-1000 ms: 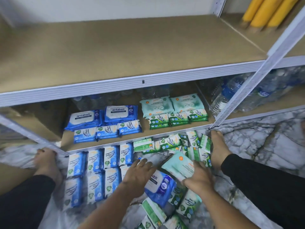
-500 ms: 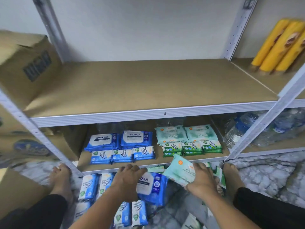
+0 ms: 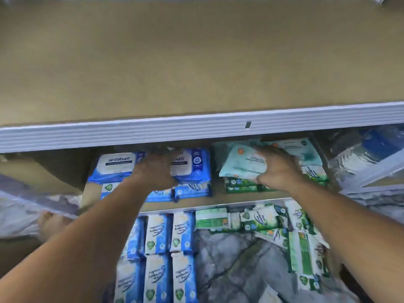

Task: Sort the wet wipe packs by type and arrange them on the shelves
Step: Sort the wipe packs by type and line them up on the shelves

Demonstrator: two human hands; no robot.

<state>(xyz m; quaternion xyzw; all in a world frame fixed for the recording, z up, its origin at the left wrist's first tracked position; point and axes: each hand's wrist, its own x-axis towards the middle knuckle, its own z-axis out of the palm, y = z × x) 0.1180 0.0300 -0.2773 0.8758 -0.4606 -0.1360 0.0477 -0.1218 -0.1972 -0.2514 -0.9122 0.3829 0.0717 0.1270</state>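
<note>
On the lower shelf point(image 3: 93, 193), at 12 o'clock from my body, both hands work under the white front rail of the upper shelf point(image 3: 196, 62). My left hand point(image 3: 154, 169) grips a blue antabax pack point(image 3: 193, 165), palm over its left half and thumb at its near edge; the fingertips are in shadow and blurred. A second antabax pack point(image 3: 115, 166) lies flat at 9 o'clock of that hand, just beside it. Small blue packs point(image 3: 193, 191) lie in a row at 6 o'clock of both large packs, touching their near edges. My right hand point(image 3: 278, 169) holds a pale green pack point(image 3: 240, 164), fingers curled round its right end, the pack tilted above a row of small green packs point(image 3: 240, 187). More pale green packs point(image 3: 306, 149) lie flat at 1 o'clock of that hand. Clear water bottles point(image 3: 360, 154) stand at 3 o'clock, beyond a shelf post. Below the shelf, on the marble floor point(image 3: 229, 263), unsorted stock remains: narrow blue packs point(image 3: 157, 235) in neat columns at 6 o'clock, and loose green packs point(image 3: 260, 219) heaped at 4 o'clock.
</note>
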